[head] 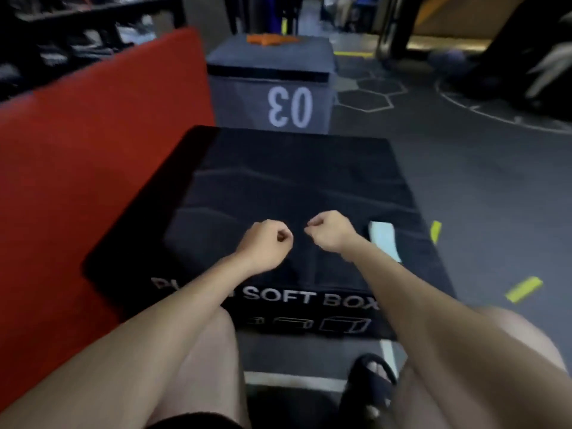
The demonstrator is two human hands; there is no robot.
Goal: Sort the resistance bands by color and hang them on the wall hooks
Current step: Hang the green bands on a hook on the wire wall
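Bands lie dark across the black box [278, 181], hard to tell apart, with an orange one [270, 39] far off on the grey box [272, 88]. My left hand [263, 243] and right hand [331, 232] are fisted, apparently pinching a dark band between them; in this dimness I could misjudge its color.

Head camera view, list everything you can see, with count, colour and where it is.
Soft box: one, black, centre, just ahead of the knees.
Numbered box: one, grey, marked 03, behind the soft box.
Orange item: one, on the numbered box; too blurred to identify.
Pale blue item: one, on the soft box's right side.
Red pad: one, left.
Yellow tape strips: two, floor, right.
Left hand: fingers curled shut.
Right hand: fingers curled shut.
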